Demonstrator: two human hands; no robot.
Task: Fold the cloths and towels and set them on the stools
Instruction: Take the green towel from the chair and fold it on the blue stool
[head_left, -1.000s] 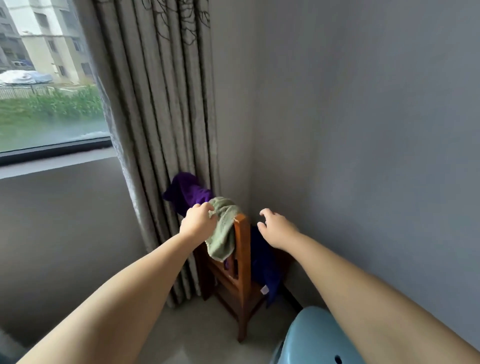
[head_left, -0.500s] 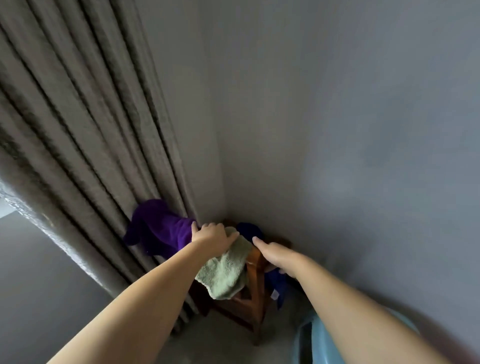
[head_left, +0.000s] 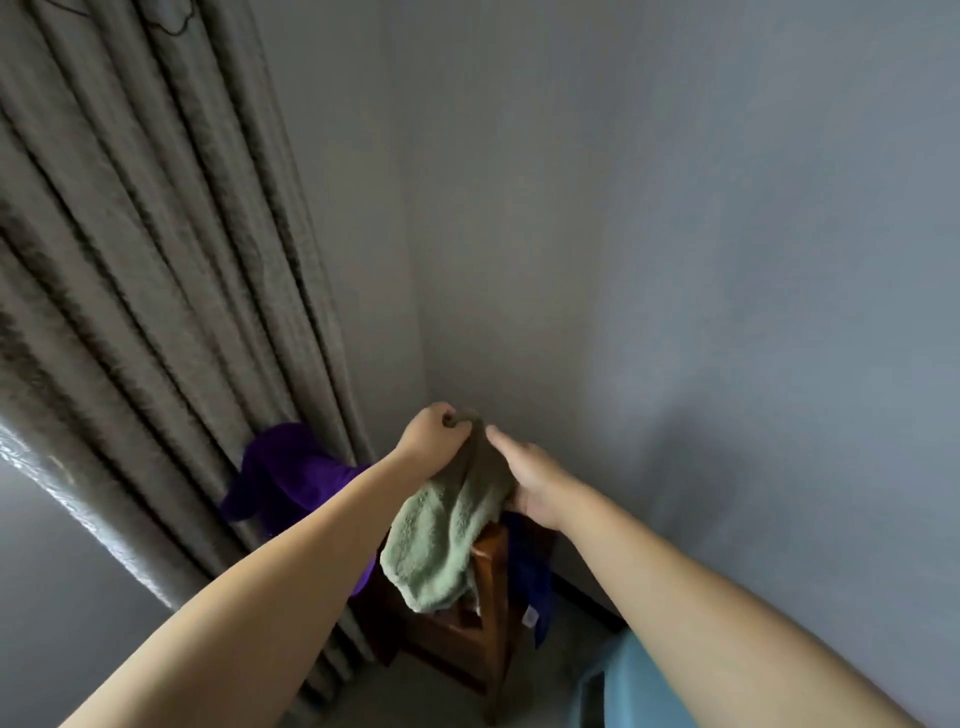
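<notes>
Since half a second earlier, both hands had lifted the green towel (head_left: 447, 525) up off the top rail of the wooden chair (head_left: 488, 597), so that its upper end now stood above the chair back, in front of the grey wall corner (head_left: 519, 260). The left hand (head_left: 431, 436) was curled tight round the towel's bunched top end, fingers wrapped over the cloth. The right hand (head_left: 530, 480) lay against the towel's right side just below that, its fingers fairly straight along the fabric and its thumb hidden behind it, so I could not tell whether it pinched the cloth or only pressed it. The towel hung with its long axis nearly upright, tilted a little so the top leaned right and the loose lower end drooped down and left, across the chair's back rail. A purple cloth (head_left: 291, 473) was draped to the left, between the chair and the curtain (head_left: 156, 260), partly hidden by the left forearm. A dark blue cloth (head_left: 530, 582) hung down the chair's right side, a small white tag showing near its lower edge. A pale blue stool (head_left: 623, 691) stood at the bottom edge, under the right forearm.
</notes>
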